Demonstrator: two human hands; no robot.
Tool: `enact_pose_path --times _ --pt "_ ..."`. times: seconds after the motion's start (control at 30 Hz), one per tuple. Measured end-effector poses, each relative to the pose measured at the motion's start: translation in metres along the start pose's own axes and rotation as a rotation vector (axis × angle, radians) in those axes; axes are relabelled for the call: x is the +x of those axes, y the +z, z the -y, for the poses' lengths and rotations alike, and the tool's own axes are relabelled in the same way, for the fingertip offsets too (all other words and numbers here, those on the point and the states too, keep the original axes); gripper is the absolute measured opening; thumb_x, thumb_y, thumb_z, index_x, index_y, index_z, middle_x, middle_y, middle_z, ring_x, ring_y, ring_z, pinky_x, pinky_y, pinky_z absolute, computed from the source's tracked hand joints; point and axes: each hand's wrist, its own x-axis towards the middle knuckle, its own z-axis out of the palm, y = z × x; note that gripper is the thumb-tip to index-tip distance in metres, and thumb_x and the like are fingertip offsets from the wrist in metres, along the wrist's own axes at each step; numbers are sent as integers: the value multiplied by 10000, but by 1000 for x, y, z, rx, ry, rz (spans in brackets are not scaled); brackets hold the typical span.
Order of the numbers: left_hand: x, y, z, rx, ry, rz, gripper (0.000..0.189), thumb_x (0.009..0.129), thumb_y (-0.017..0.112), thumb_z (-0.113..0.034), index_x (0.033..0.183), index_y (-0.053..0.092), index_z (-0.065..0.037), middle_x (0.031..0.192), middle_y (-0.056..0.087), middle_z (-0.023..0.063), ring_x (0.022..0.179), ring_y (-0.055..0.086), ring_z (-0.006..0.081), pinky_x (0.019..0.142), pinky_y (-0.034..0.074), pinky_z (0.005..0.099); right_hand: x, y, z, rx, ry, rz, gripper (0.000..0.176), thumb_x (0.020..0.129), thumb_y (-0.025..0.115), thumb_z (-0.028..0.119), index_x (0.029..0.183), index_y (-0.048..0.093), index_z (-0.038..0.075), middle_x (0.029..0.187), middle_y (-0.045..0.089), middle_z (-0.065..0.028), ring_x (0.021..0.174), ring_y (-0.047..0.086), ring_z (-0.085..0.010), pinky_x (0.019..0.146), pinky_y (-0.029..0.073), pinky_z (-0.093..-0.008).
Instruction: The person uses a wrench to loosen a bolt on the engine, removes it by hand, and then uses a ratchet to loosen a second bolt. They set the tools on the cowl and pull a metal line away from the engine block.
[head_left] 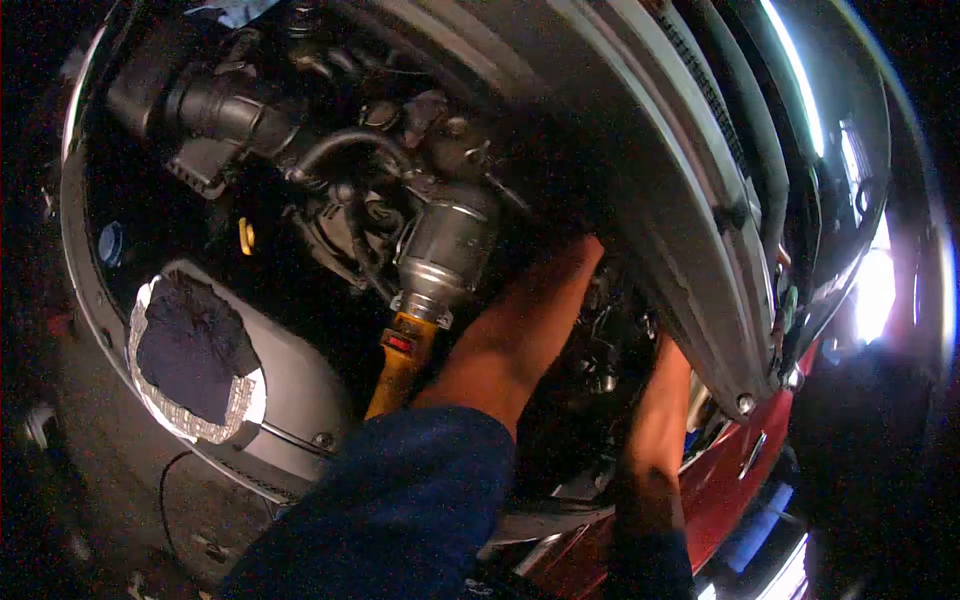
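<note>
Both arms are stretching deep into the engine bay. The left forearm (520, 330), below its blue sleeve (400, 500), is lying just right of the silver heat-shielded housing (445, 245). The left hand is sitting out of sight in the dark behind the grey front panel (650, 170). The right forearm (655, 420) is lying farther right of the housing, under that panel's lower edge, and the right hand is hidden too. I cannot tell whether the fingers are spread, pressed together or pinching anything. The work is sitting among the cluster of metal fittings (600, 340), right of and below the housing, between the two forearms.

Working blind is probably inviting trouble:
- Bare skin is likely risking a scrape on the brackets or the panel edge.
- If the housing is hot, the left forearm is close enough to burn.
- Any small loosened part could be falling into the dark and getting lost.
- The sleeve could be snagging on the yellow tube (400, 365) just below the housing.

Far left of the housing, a blue cap (110, 243) is closing a reservoir, and its contents are not showing.
</note>
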Motion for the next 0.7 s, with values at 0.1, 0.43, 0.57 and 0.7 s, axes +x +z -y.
enact_pose_path --times 0.1,0.43,0.57,0.7 --pt "3 3 4 21 -5 0 378 919 604 -238 1205 680 -3 1257 659 196 1190 605 376 1006 510 441 1 4 -1 5 -9 1 327 1003 610 303 1182 702 45 1178 717 -156 1102 667 -306 989 486 -393" --pt "-40 -36 -7 79 85 109 414 934 592 -250 1251 654 9 1298 636 217 1230 582 393 1030 496 442 -5 4 -8 -15 -97 57 325 1005 607 301 1175 703 42 1173 717 -158 1098 667 -307 988 485 -391" --pt "-144 -134 -18 -22 142 296 429 940 588 -254 1270 644 13 1315 627 225 1245 572 399 1039 490 443 -4 14 -3 -72 -186 135 325 1005 606 301 1172 704 40 1171 718 -159 1096 667 -307 987 484 -390" --pt "-291 -177 -14 83 -129 -286 572 926 679 -372 1323 583 30 1106 659 269 1135 584 438 959 491 487 9 34 11 -127 -281 217 324 1006 605 300 1169 705 39 1170 718 -160 1095 667 -307 987 484 -389"
